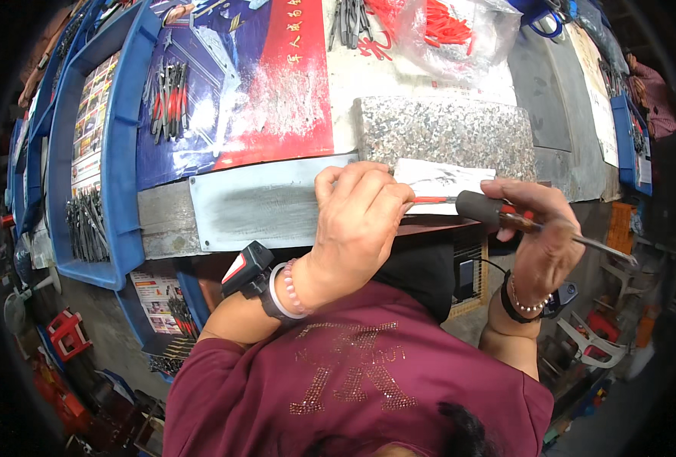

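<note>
Head view: left hand [361, 209] narrowed to a pinch on a thin red rod [433, 199], over white paper [415, 170] on the near side of a granite block [448, 129]. Right hand [543, 228] curls around a black-gripped tool [479, 207]. I cannot tell whether grip and rod touch. Risk, I judge: an off-line push could bend or dislodge the rod.

Red plast. stool [69, 337], lwr L

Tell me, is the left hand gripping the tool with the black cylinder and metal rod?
No, the right hand holds that black-and-metal tool, while the left hand is at a thin red strip.
</note>
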The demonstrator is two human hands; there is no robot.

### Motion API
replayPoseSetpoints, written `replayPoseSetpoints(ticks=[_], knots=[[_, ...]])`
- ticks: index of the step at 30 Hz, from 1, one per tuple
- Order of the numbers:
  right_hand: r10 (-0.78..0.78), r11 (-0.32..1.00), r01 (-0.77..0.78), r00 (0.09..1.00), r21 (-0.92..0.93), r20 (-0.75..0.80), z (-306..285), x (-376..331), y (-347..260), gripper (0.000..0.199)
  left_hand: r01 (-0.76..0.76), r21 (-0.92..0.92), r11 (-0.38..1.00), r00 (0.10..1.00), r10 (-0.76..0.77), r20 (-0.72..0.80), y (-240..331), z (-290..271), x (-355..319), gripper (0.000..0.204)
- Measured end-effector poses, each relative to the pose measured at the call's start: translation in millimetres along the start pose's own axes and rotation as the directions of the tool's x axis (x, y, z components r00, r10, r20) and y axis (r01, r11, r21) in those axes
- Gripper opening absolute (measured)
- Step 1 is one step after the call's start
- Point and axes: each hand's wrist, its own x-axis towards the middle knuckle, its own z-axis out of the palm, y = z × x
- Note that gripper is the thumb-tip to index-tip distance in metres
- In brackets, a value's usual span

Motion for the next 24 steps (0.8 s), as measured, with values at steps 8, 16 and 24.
replayPoseSetpoints(ticks=[8,16,24], knots=[[-0.109,0.908,0.273,0.885,-0.317,0.452,17,22,-6,0.021,0.002,0.048,0.999,0.999,-0.005,0.049,0,2,-3,0.017],[-0.124,0.982,0.125,0.992,0.143,-0.018,15,7,-14,0.030,0.021,0.031,0.999,0.997,-0.023,0.077,-1,-2,-5,0.022],[-0.101,0.990,0.125,0.952,-0.065,0.290,32,15,19,0.030,0.088,-0.026,0.996,0.996,-0.088,0.015,-7,-8,-5,0.019]])
